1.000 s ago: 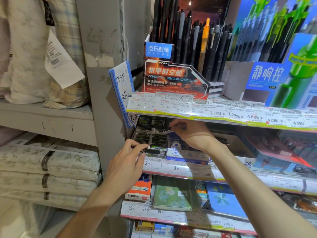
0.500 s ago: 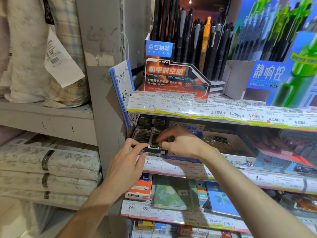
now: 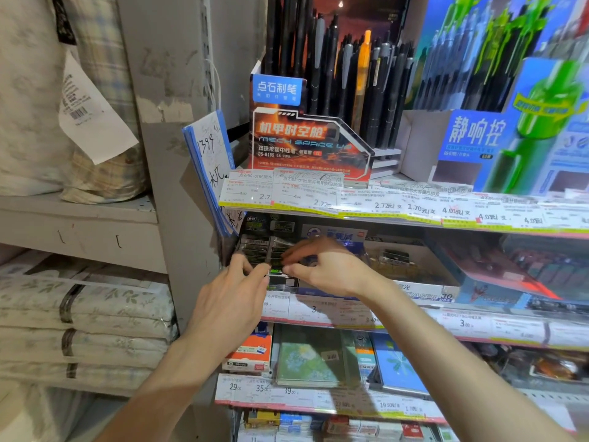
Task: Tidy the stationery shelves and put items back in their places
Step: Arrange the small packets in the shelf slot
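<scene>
pen display (image 3: 334, 90) above eraser box (image 3: 411, 275), notebooks (image 3: 312, 358) below

Left of the grey upright post (image 3: 165, 129), a grey shelf (image 3: 76, 215) carries pillows (image 3: 28, 90) — one plaid, with a white barcode tag (image 3: 92, 113) hanging in front of it. Under that shelf lie folded, leaf-printed bedding packs (image 3: 86, 327), stacked flat and bound by dark bands — the lowest ones blur toward the bottom corner.
</scene>
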Available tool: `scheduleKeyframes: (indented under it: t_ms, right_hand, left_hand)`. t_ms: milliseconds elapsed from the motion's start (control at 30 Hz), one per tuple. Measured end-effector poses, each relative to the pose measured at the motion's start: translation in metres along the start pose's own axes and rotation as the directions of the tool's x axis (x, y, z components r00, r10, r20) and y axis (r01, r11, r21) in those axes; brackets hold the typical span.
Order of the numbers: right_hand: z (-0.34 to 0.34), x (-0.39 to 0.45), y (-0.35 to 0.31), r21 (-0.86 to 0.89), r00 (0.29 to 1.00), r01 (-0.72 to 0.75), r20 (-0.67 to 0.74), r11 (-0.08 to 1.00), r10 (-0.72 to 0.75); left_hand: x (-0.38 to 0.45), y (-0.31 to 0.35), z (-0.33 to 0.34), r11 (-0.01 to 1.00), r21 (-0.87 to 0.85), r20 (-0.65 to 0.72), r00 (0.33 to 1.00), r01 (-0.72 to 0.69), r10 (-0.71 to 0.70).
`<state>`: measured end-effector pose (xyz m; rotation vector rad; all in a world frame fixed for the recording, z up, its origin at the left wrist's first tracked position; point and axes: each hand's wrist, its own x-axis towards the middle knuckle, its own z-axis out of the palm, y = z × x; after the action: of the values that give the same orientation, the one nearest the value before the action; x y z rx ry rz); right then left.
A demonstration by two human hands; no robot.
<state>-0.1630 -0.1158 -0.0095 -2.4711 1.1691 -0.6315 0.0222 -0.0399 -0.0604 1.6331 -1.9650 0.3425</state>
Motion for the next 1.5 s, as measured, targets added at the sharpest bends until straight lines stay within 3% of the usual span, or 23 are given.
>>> scheduleKeyframes:
  t_ms: [133, 267, 400, 567, 967, 1133, 1233, 1500]
  right_hand:
    - [-0.017, -0.012, 0.016, 0.062, 0.979, -0.109, -0.164, 0.992, 0.118]
    - [-0.051, -0.036, 0.046, -0.141, 0.923, -0.31, -0.281, 0.94, 0.262]
    - [-0.072, -0.054, 0.069, -0.251, 0.862, -0.487, -0.291, 0.836, 0.415]
    - [-0.073, -0.055, 0.07, -0.381, 0.851, -0.525, -0.213, 0.761, 0.48]
    - [-0.071, -0.059, 0.077, -0.396, 0.877, -0.48, -0.225, 0.783, 0.424]
    - [-0.065, -0.047, 0.058, -0.189, 0.9, -0.303, -0.38, 0.934, 0.215]
    - [-0.051, -0.028, 0.034, -0.08, 0.942, -0.221, -0.277, 0.972, 0.191]
    - [-0.011, 0.026, -0.012, -0.099, 0.989, -0.116, -0.099, 0.988, 0.106]
  left_hand:
    - [0.004, 0.0, -0.001, 0.999, 0.035, 0.005, 1.0, -0.008, 0.008]
    - [0.005, 0.0, 0.0, 1.0, 0.029, 0.008, 1.0, -0.004, 0.004]
    - [0.006, -0.001, 0.0, 1.0, 0.018, 0.005, 1.0, 0.011, -0.011]
    - [0.008, -0.003, 0.0, 1.0, 0.015, 0.005, 1.0, -0.002, 0.002]
    - [0.005, -0.001, -0.004, 0.999, -0.034, 0.024, 0.999, 0.028, -0.027]
    - [0.005, -0.002, -0.003, 0.998, -0.054, 0.032, 0.999, 0.025, -0.023]
    - [0.005, -0.003, -0.004, 0.997, -0.066, 0.041, 0.999, 0.031, -0.029]
    - [0.004, -0.004, -0.006, 0.995, -0.09, 0.07, 0.997, 0.045, -0.039]
